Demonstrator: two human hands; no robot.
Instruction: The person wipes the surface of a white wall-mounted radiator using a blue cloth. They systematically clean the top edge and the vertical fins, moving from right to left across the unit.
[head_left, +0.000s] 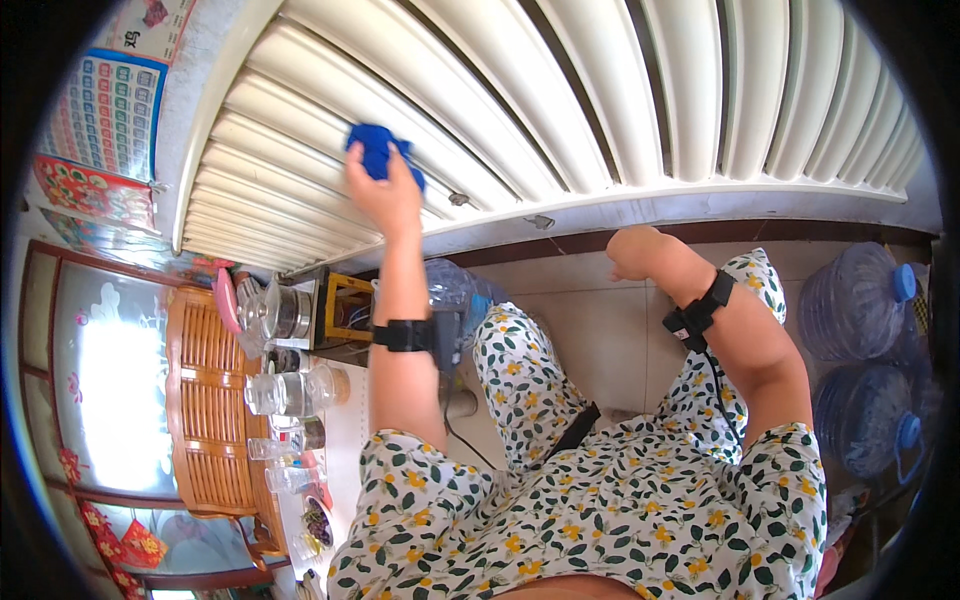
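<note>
My left hand (386, 196) presses a bunched blue cloth (381, 154) against the cream-white columns of a radiator (517, 97). The cloth lies on the left part of the radiator, above its lower edge, and is slightly blurred. Just below the radiator's lower rail, my right hand (637, 253) hangs with the fingers curled in. Nothing shows in it, and it looks apart from the radiator. Each forearm wears a black strap with a small device and a cable.
Large clear plastic water bottles (855, 300) stand on the tiled floor (589, 330) at the right. Another bottle (457, 296) is beside my left knee. At the left, a table (346, 450) bears a glass-lidded pot (289, 311), jars and cups, with a wooden bench (214, 405) beyond.
</note>
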